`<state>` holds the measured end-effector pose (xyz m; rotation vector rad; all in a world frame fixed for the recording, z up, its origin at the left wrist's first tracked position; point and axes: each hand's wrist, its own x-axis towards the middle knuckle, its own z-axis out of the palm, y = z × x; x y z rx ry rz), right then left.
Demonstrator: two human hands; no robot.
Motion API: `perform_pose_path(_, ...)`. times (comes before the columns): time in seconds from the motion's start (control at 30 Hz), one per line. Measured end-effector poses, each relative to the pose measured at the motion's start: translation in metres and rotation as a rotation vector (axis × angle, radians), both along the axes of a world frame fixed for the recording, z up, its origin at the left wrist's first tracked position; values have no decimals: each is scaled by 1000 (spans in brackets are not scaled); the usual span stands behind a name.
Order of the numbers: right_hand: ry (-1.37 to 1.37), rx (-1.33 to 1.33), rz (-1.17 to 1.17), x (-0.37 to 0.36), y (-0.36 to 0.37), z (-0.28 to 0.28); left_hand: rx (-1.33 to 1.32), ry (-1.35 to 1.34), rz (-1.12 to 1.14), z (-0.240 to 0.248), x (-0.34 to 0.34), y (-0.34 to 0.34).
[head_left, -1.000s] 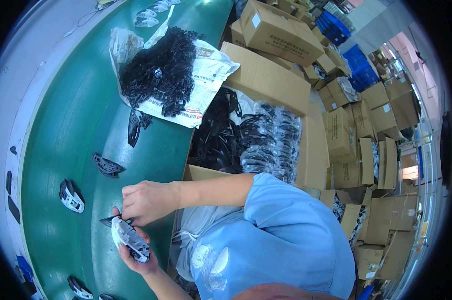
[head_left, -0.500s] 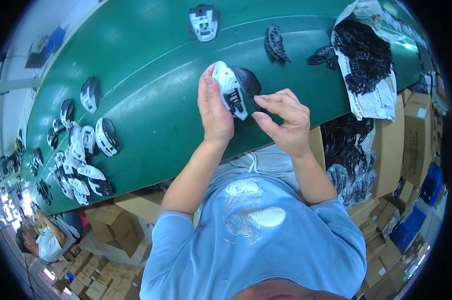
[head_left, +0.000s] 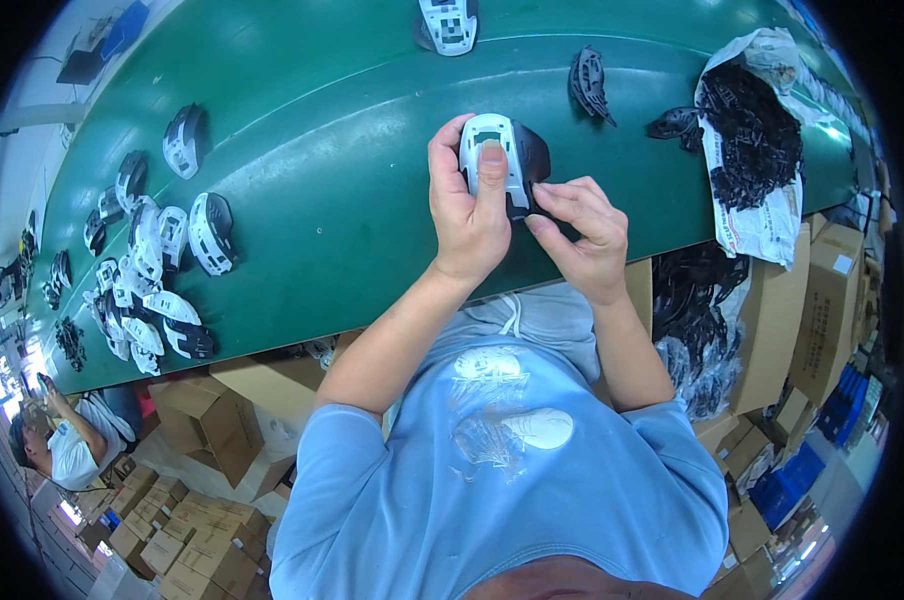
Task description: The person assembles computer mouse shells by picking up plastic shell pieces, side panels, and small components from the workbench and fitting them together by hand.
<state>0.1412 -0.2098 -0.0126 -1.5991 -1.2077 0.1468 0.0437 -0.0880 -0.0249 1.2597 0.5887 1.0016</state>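
Observation:
My left hand [head_left: 472,225] grips a white plastic mouse shell [head_left: 489,126] above the green table, thumb pressed on its top face and fingers round its left edge. A curved black side piece [head_left: 535,153] lies along the shell's right edge; whether it is locked on cannot be told. My right hand [head_left: 590,232] pinches this black piece near its lower end, thumb and index finger together. Beyond my hands, a white and black shell [head_left: 449,26] rests at the table's far side. A loose black curved part [head_left: 592,86] lies to its right.
Many white and black shells [head_left: 146,245] are heaped on the table's left. At right, black parts [head_left: 744,135] pile on a white bag [head_left: 762,228]. An open carton [head_left: 769,325] with bagged black parts stands below. Another person [head_left: 80,448] sits far left, near cartons [head_left: 212,425].
My left hand has turned the shell so its top faces up, with the thumb now across it. The black piece has come closer against the shell's edge. The whole view has shifted slightly.

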Motion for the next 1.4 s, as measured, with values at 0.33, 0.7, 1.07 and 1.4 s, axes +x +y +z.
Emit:
perform_pose_path(0.33,-106,-8,-100,-10,12,10,-585,-92,-118,24,-10,-8)
perform_pose_path(0.7,-312,-236,42,22,7,-5,1239,516,-396,5,-4,47)
perform_pose_path(1.07,-140,-194,56,15,5,-17,1302,461,-345,5,5,60)
perform_pose_path(1.4,-138,-241,78,22,-10,-6,1326,451,-572,12,-16,75)
